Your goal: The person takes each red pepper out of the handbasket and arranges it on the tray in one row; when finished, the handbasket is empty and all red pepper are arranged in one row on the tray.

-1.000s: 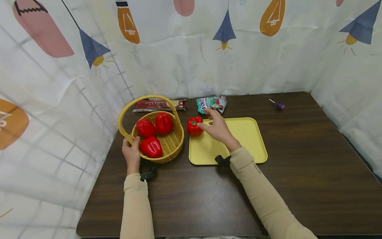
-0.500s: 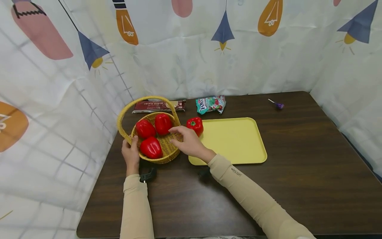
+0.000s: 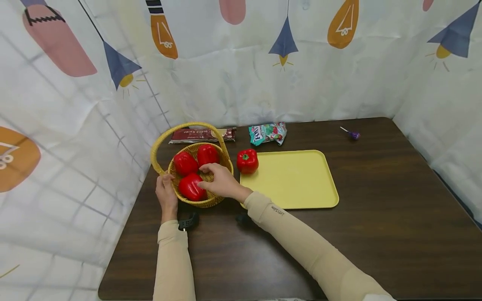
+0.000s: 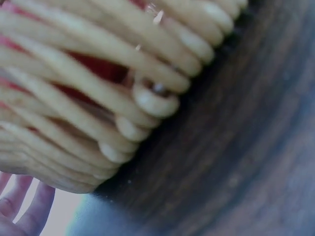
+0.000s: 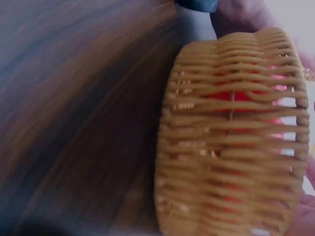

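Note:
A yellow wicker basket (image 3: 211,200) with a tall handle holds three red bell peppers: a front one (image 3: 191,187), a left one (image 3: 184,163) and a back one (image 3: 208,154). My left hand (image 3: 167,193) grips the basket's left rim by the foot of the handle, and its fingers (image 4: 34,209) show beside the weave in the left wrist view. Over the basket's right side reaches my right hand (image 3: 222,182), fingers spread, with the thumb at the front pepper. Another red bell pepper (image 3: 247,161) sits at the left edge of a yellow tray (image 3: 293,179).
Behind the basket lies a dark red spaghetti packet (image 3: 203,134). A teal candy bag (image 3: 267,133) is behind the tray, and a purple lollipop (image 3: 353,134) lies far right. A printed curtain (image 3: 233,83) hangs behind the dark wooden table (image 3: 376,234).
My right hand has moved left from the pepper at the tray into the space over the basket, down to the front pepper. My left hand has stayed at the rim.

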A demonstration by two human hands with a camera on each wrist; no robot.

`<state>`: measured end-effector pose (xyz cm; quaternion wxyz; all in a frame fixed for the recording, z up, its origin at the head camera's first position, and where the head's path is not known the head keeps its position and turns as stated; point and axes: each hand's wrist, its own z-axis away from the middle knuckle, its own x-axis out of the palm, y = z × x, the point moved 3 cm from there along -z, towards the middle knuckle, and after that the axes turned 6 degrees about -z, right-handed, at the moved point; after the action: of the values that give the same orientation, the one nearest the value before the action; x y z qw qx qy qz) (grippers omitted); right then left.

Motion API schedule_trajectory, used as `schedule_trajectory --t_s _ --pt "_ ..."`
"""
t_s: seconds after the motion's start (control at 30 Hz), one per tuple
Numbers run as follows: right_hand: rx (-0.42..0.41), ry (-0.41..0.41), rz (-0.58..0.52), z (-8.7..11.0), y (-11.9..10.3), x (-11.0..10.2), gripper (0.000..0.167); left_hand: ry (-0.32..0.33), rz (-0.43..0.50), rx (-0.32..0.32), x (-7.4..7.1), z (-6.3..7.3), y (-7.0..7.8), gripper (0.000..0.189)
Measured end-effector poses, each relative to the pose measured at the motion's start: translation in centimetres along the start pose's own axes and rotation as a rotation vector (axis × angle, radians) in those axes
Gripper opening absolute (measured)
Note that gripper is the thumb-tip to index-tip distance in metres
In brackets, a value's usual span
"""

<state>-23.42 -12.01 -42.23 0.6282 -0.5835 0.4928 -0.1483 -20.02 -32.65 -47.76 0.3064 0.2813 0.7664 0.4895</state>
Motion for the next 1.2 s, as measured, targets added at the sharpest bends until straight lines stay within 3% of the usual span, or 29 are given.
schedule_trajectory --t_s 0.2,0.7,1.0,1.2 --pt "0.064 -0.013 0.046 -1.1 0.0 1.2 0.058 0.017 0.028 0.026 0.1 0.0 -0.1 0.054" --pt "0.179 -0.014 0.061 -2.9 0.6 2.8 0.068 0.058 -0.055 0.060 0.1 0.1 0.1 0.052" --pt "0.228 -0.154 0.109 -2.6 0.3 3.0 0.078 0.058 -0.058 0.081 0.2 -0.1 0.1 0.052" --pt "0.200 -0.177 0.074 -2.3 0.3 2.8 0.080 0.059 -0.064 0.067 0.2 0.0 0.0 0.051"
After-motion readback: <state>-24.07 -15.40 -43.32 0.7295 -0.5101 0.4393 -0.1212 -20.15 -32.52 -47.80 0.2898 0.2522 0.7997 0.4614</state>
